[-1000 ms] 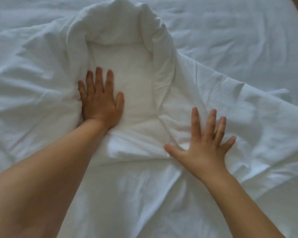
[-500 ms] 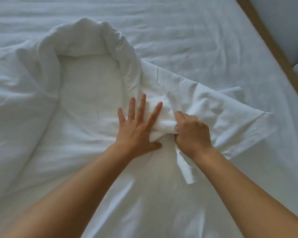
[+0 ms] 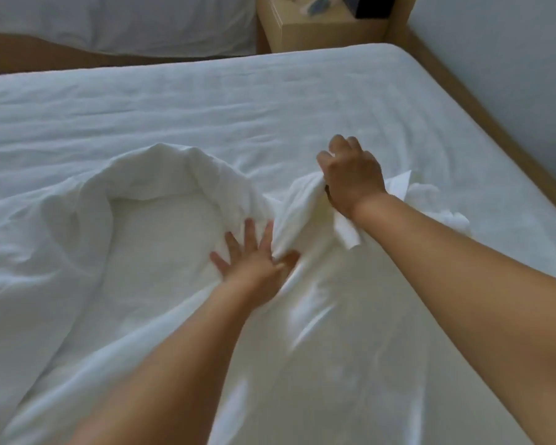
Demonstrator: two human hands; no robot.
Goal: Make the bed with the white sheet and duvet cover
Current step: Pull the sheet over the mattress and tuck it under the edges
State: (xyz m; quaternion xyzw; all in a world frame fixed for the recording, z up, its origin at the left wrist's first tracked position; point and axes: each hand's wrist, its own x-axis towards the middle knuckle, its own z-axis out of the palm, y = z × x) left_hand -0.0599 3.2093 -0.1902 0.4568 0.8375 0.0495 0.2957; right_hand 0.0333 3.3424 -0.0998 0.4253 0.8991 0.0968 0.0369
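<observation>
A white duvet cover (image 3: 161, 239) lies bunched on the near half of the bed, its opening forming a rounded hollow. The white sheet (image 3: 238, 104) covers the mattress, stretched flat to the far edge. My left hand (image 3: 254, 261) presses flat on the cover with fingers spread, just right of the hollow. My right hand (image 3: 350, 175) grips a bunched fold of the cover and holds it lifted off the bed, to the right of and beyond the left hand. A corner of the cloth sticks out past the right wrist.
A wooden nightstand (image 3: 321, 30) with small items stands beyond the bed's far right corner. A second bed (image 3: 119, 24) with white bedding is at the upper left. A wooden frame (image 3: 482, 107) and grey wall run along the right side.
My right hand has lifted its gripped fold up and away to the right. My left hand stays pressed flat on the cover. The view has tilted up, showing the nightstand and second bed.
</observation>
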